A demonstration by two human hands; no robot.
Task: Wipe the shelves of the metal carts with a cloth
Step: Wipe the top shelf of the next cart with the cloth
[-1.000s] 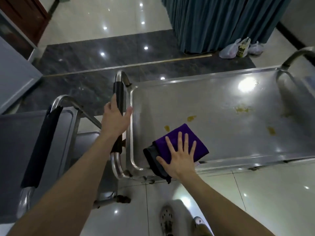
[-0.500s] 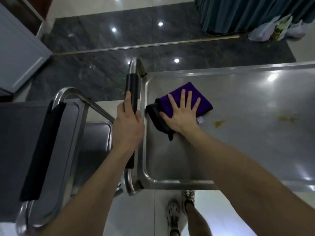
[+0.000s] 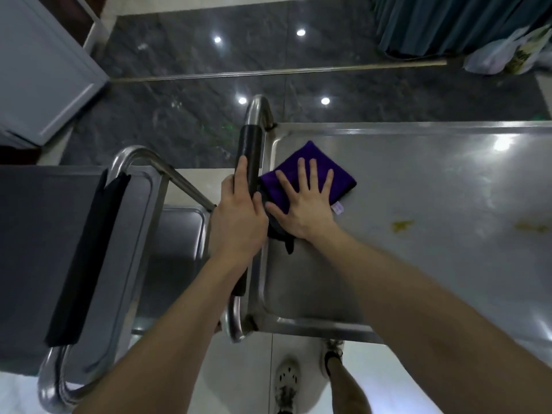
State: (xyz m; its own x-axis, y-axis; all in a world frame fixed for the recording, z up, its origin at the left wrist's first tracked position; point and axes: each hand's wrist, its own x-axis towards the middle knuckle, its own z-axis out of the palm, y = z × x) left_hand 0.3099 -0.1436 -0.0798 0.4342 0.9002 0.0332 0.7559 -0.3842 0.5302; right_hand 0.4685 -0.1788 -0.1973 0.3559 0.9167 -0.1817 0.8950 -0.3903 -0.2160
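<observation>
Head cam: my right hand point(image 3: 304, 210) is pressing flat on the purple cloth point(image 3: 337, 177), fingers straight and spread, palm covering the cloth's near-left part. The cloth is lying in the far-left corner of the top shelf point(image 3: 418, 180) of the right-hand cart. My hands are hiding its left edge, so I can't tell whether it's touching the shelf rim. A darker layer is sticking out from under my palm toward me. I can't tell if that's the cloth's underside or a separate rag. A small white tag point(image 3: 338, 209) is poking out at the cloth's near-right corner, print unreadable.

My left hand point(image 3: 239, 216) is gripping the black-sleeved handle point(image 3: 249, 150) of that cart. The index finger is lying straight along the sleeve, the other fingers are curling round it and going out of sight underneath. My forearm is covering the handle's lower stretch.

Two yellowish stains point(image 3: 401, 225) are sitting on the shelf to the right, well apart from the cloth. The one farther right point(image 3: 534, 227) is smearing into blur. The shelf is running off the right edge of frame.

A second cart point(image 3: 131, 234) is standing just to the left, cropped at the left edge, with a black pad point(image 3: 86, 258) lying along its handle. Its lower shelf point(image 3: 179, 234) is showing only partly. My shoes point(image 3: 286, 380) are showing at the bottom, one tucked partly under the shelf edge. The curtain point(image 3: 448, 22) and plastic bags point(image 3: 490, 58) top right are coming out cropped and blurry.
</observation>
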